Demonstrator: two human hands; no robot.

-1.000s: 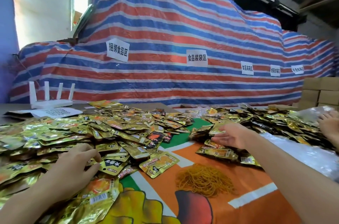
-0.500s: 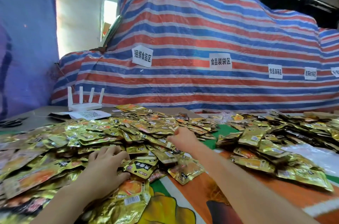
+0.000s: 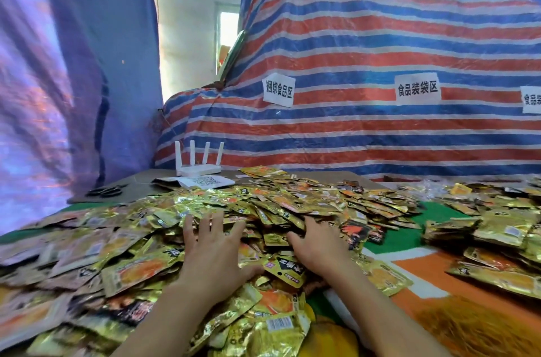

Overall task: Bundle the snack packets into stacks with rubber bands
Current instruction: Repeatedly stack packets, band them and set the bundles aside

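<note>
Left hand [image 3: 213, 251] flat on gold snack packets [image 3: 292, 201], right hand [image 3: 317, 248] beside it

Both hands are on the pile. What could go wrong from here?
The left hand presses flat on heaped gold packets; raking may slide some off the heap.
Black packets lie mixed in and could end up in a gold stack.
The rubber bands lie near the right forearm, easily scattered.

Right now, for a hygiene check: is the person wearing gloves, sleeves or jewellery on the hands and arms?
No. The left hand and right hand are bare: no gloves, rings or watch visible. Both forearms are uncovered to the frame's edge; no sleeve shows.
</note>
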